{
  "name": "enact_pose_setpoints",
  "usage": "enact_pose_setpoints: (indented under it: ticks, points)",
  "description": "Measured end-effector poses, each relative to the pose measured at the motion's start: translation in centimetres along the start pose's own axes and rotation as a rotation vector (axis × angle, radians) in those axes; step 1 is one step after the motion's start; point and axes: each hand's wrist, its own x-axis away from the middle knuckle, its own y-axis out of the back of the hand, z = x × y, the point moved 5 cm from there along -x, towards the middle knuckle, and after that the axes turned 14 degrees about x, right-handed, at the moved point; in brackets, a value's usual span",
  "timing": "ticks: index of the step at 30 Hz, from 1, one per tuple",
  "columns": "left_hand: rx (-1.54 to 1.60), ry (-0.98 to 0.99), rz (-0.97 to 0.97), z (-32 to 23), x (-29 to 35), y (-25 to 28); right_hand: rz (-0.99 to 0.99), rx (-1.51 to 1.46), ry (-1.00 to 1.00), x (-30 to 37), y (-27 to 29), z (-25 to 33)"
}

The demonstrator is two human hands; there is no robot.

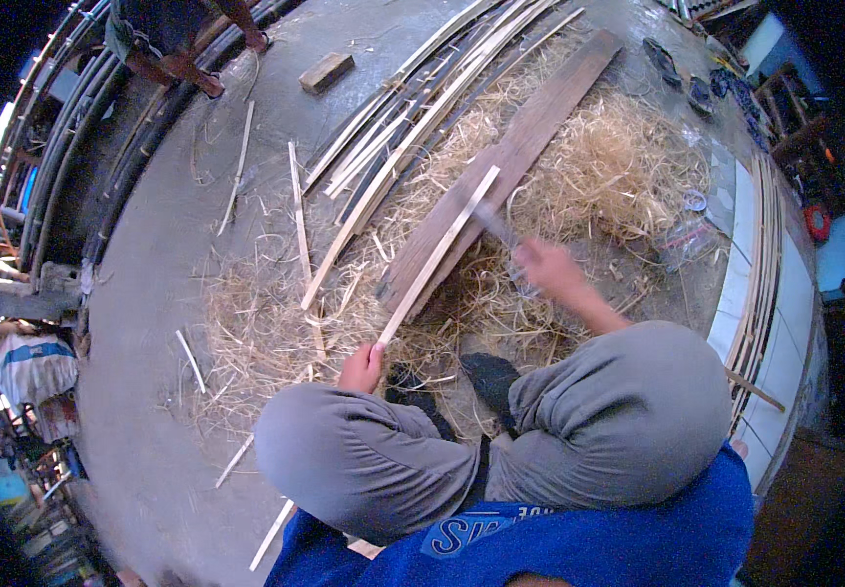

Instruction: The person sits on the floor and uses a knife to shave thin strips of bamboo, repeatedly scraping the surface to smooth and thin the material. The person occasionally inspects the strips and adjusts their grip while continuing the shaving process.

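My left hand (361,369) is closed round the near end of a long pale bamboo strip (438,256). The strip slants up and away to the right, over a brown wooden plank (540,125). My right hand (548,268) grips a knife, its blade (493,223) blurred and close against the strip's right side. The knife's handle is mostly hidden inside my fingers. Thin curled shavings (481,298) lie under and around the plank, between my hands and beyond them.
A bundle of long strips (413,117) lies left of the plank. A big heap of shavings (603,161) is to its right. More strips (761,264) rest along the right-hand tiles. A wooden block (327,73) and another person's legs (183,68) are farther off.
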Motion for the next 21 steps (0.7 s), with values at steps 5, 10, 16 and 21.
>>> enact_pose_setpoints:
  ticks: [5,10,16,21]
  points:
    - [-0.147,-0.005,0.093,-2.7,-1.3,-0.7,0.032,0.181,0.505,3.5,-5.8,3.0]
    - [-0.364,0.175,0.208,-3.9,0.2,0.9,-0.229,0.208,-0.117,-4.6,2.4,-5.6]
    - [0.065,0.128,0.214,-2.1,-1.2,-0.1,0.02,0.009,0.41,2.3,-3.9,5.6]
    - [0.098,0.205,0.193,-0.3,1.5,1.0,-0.044,0.146,0.12,-2.9,-1.4,0.0]
